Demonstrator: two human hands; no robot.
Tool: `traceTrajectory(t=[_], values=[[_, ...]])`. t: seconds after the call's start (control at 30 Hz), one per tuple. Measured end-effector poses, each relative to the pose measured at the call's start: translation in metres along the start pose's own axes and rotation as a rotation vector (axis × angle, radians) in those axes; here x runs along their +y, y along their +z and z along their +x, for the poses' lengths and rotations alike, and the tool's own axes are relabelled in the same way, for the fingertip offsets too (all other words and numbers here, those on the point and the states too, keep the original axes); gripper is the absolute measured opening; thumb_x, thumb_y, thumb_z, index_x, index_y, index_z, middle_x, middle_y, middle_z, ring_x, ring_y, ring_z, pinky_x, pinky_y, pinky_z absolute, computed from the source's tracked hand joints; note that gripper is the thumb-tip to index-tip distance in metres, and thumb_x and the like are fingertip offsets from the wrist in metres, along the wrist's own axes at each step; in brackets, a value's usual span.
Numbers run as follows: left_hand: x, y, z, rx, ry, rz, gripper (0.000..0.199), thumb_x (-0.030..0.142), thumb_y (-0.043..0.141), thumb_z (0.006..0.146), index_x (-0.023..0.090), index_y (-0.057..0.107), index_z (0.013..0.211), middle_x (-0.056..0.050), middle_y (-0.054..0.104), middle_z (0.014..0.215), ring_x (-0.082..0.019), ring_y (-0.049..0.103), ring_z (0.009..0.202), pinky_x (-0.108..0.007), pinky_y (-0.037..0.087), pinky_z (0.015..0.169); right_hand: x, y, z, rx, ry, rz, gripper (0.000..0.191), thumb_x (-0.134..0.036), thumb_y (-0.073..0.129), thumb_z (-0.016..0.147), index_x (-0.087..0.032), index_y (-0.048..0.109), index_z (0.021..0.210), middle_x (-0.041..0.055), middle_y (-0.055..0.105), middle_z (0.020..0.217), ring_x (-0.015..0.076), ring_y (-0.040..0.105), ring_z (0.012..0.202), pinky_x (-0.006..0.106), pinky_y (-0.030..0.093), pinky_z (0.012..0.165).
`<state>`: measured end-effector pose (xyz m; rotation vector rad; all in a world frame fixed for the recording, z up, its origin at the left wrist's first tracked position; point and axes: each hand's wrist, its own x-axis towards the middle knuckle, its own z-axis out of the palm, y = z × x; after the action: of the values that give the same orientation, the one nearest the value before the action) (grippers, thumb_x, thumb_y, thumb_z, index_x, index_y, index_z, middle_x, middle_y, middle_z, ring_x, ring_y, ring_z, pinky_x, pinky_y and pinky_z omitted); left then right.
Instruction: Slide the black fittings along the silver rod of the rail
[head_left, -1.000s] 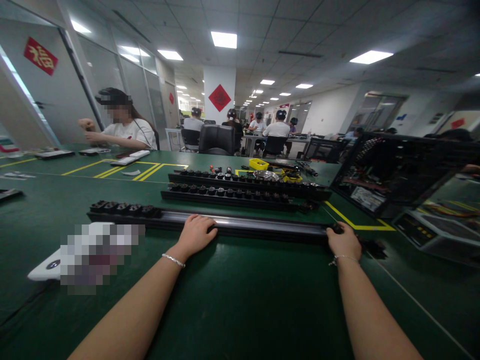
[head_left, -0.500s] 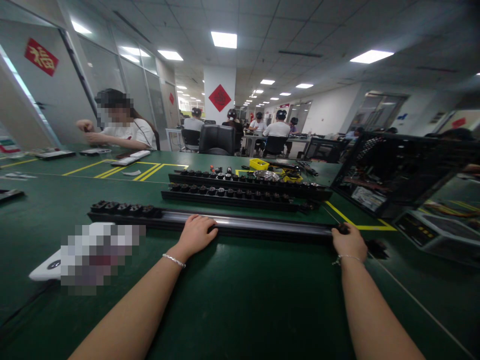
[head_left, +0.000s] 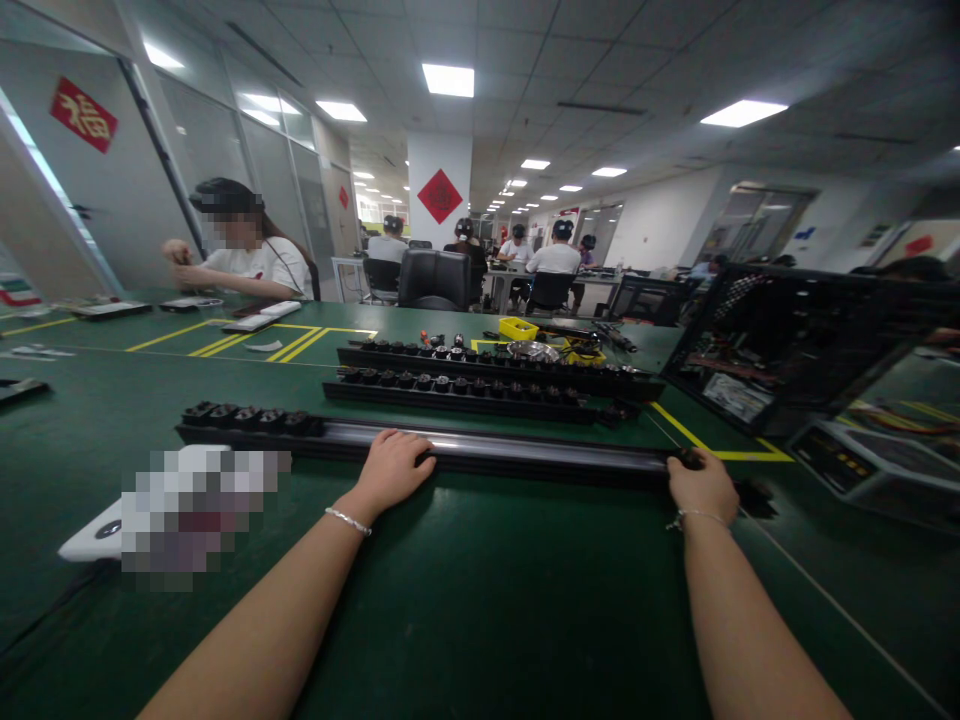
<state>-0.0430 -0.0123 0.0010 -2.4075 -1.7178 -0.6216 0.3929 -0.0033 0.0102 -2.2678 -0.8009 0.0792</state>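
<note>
Across a green table (head_left: 480, 600), beyond its near edge, a long black rail (head_left: 525, 455) lies steadied midway by the left hand (head_left: 394, 467), draped over it with fingers loosely spread, while the right hand (head_left: 703, 484) curls around a small dark part (head_left: 690, 458) at its right end.

An open-plan office fitted out as a workshop is shown. It is lit by ceiling panels (head_left: 448, 80) and bounded by glass partitions (head_left: 202, 130). A green worktop (head_left: 480, 600) is marked with yellow tape (head_left: 300, 343) and occupied by an opened computer case (head_left: 795, 340). Farther back, desks and black office chairs (head_left: 433, 280) are used by several seated people (head_left: 553, 258).
</note>
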Motion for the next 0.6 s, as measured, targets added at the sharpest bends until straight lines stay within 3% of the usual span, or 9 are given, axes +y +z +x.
traceTrajectory(t=[0.3,0.6], values=[[0.001,-0.001,0.001,-0.013,-0.001,0.007,0.026,0.039,0.043,0.083,0.026,0.063,0.093,-0.002,0.069,0.096,-0.02,0.059,0.095,-0.042,0.031,0.097,0.004,0.003,0.002,0.045,0.002,0.054,0.053,-0.043,0.056,0.069,-0.021,0.058,0.117,0.0143,0.061,0.112,0.0346,0.055,0.103,0.048,0.044,0.087],[0.002,-0.001,0.001,-0.015,-0.001,0.011,0.026,0.038,0.044,0.083,0.025,0.064,0.093,-0.002,0.069,0.096,-0.02,0.059,0.095,-0.041,0.031,0.097,0.0,-0.003,-0.008,0.093,0.019,0.086,0.06,-0.041,0.057,0.071,-0.022,0.05,0.127,0.0116,0.061,0.117,0.0319,0.055,0.107,0.044,0.043,0.09]])
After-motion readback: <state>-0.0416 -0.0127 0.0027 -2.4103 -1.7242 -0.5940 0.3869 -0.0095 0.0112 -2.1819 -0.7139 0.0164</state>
